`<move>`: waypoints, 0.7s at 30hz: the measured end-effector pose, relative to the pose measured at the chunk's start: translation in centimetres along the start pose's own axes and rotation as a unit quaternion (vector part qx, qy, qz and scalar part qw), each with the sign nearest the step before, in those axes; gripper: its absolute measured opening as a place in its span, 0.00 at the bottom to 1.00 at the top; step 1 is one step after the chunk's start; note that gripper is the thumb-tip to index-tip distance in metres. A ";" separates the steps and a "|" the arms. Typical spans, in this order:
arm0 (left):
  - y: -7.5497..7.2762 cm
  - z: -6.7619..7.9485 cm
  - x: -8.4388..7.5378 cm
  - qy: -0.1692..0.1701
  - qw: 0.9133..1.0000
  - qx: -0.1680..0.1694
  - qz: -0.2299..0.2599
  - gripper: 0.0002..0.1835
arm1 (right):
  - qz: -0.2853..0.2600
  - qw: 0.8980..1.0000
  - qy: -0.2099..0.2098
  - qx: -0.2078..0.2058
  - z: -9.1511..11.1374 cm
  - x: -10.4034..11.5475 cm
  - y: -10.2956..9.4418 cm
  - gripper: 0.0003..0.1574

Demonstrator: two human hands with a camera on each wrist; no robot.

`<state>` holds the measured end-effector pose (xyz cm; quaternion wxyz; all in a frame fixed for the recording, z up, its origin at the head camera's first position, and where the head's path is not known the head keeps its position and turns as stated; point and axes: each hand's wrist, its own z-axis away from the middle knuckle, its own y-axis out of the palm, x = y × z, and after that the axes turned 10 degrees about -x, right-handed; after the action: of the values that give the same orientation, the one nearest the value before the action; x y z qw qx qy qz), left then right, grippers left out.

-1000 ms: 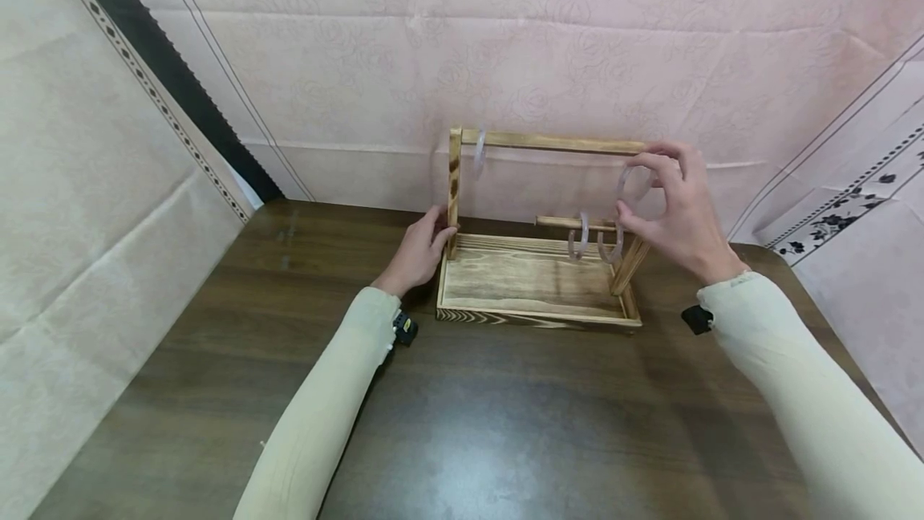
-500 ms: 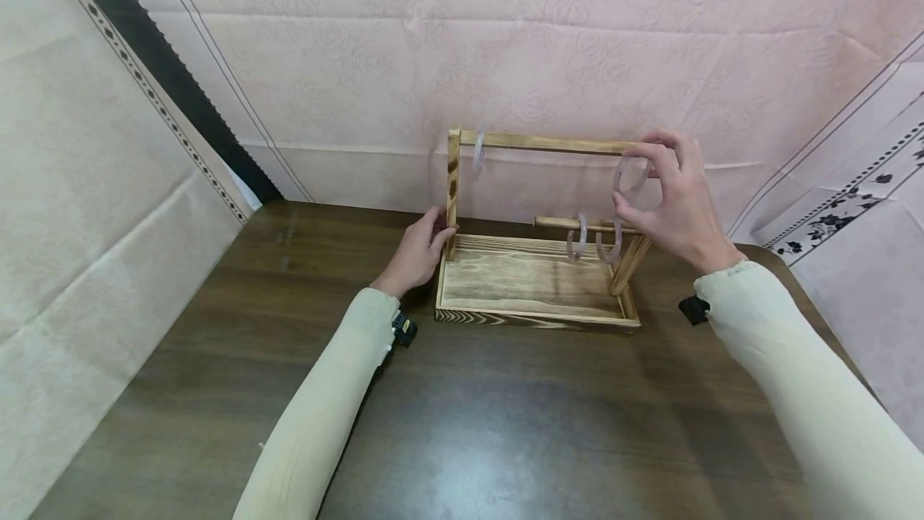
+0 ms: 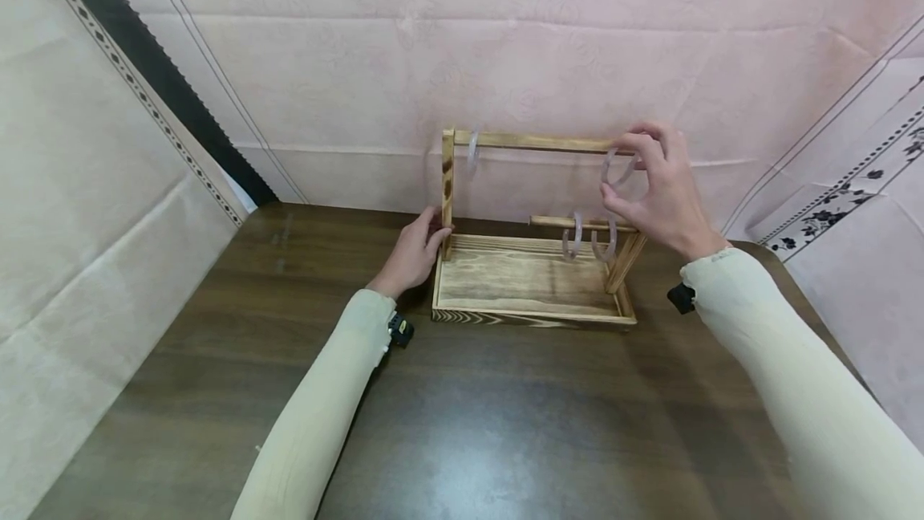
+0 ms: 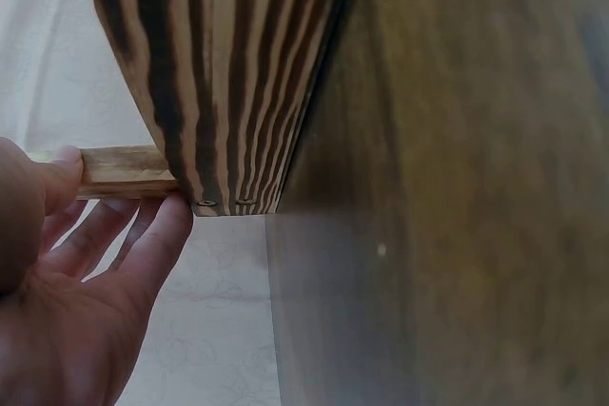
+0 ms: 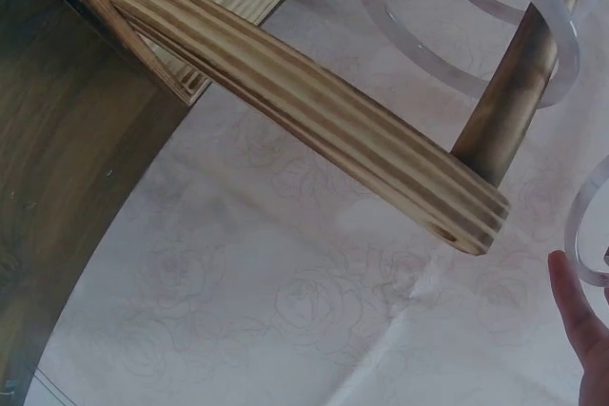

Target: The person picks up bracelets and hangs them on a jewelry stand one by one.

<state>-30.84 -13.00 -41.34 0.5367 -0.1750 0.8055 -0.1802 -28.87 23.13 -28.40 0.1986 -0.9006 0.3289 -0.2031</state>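
A wooden stand has a shallow tray base, a tall post at the left with a long upper bar, and a shorter slanted post with a lower bar. My left hand pinches the tall post near its foot, thumb and fingers on opposite sides. Between right thumb and fingers, my right hand holds a translucent pale bangle upright, overlapping the upper bar's right end in the head view. One bangle hangs at that bar's left; two more, including a bangle, hang on the lower bar.
The stand rests on a dark brown wooden table, close to its back edge. Pale rose-patterned cloth covers the wall behind and the sides. Each wrist carries a small black device, such as the left wrist's camera.
My right hand has moved slightly left and up with the bangle, further along the upper bar's end. The left hand keeps its hold on the post; the head view has shifted a little.
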 end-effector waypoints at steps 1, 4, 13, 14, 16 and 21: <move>0.0 0.0 0.0 0.000 1.000 0.002 -0.002 0.21 | -0.001 1.000 0.002 0.001 -0.1 0.0 0.1 0.35; -0.1 0.0 -0.1 -0.003 1.000 0.005 -0.002 0.21 | -0.004 1.000 0.005 0.006 -0.4 0.0 0.2 0.34; -0.1 0.0 0.0 -0.004 1.000 0.003 -0.002 0.20 | -0.004 1.000 -0.007 0.012 -1.0 0.3 1.2 0.33; 0.0 0.0 0.1 -0.003 1.000 0.003 -0.002 0.20 | -0.003 1.000 -0.007 0.013 -1.1 0.4 1.2 0.33; 0.0 0.0 0.1 -0.003 1.000 0.004 -0.002 0.20 | -0.002 1.000 -0.007 0.014 -1.1 0.5 1.4 0.33; 0.1 -0.1 0.1 0.000 1.000 0.000 -0.002 0.19 | -0.002 1.000 -0.010 0.017 -1.2 0.7 1.8 0.33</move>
<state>-31.02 -13.00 -41.43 0.5361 -0.1761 0.8055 -0.1812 -29.92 21.08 -28.11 0.2164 -0.8998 0.3217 -0.2002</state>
